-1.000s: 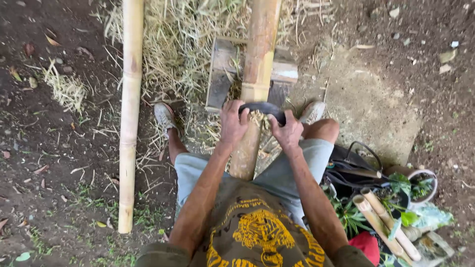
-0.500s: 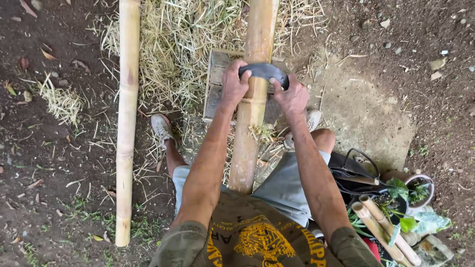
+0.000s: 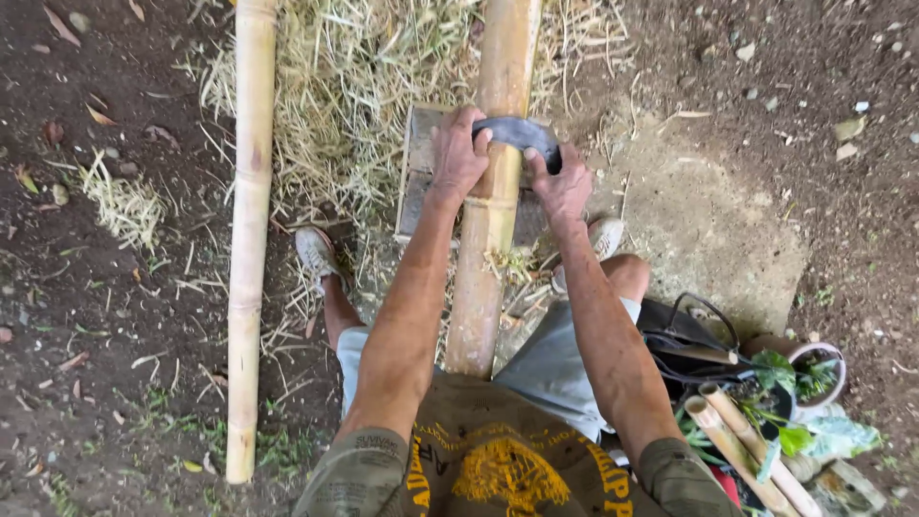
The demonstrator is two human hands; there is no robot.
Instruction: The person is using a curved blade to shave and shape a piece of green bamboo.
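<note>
A thick bamboo pole (image 3: 490, 191) runs away from me between my legs, resting on a wooden block (image 3: 417, 163). Across the pole lies a dark curved blade (image 3: 522, 134). My left hand (image 3: 458, 155) grips the blade's left end and my right hand (image 3: 562, 184) grips its right end. Both arms are stretched out forward. Pale shavings (image 3: 512, 260) cling to the pole just behind the blade.
A second bamboo pole (image 3: 249, 230) lies on the dirt to the left. A heap of dry shavings (image 3: 364, 86) covers the ground ahead. At lower right stand a dark bag (image 3: 684, 335), short bamboo pieces (image 3: 732, 440) and a potted plant (image 3: 809, 373).
Both hands have pushed the blade forward along the pole, away from my body, from near my knees out over the wooden block.
</note>
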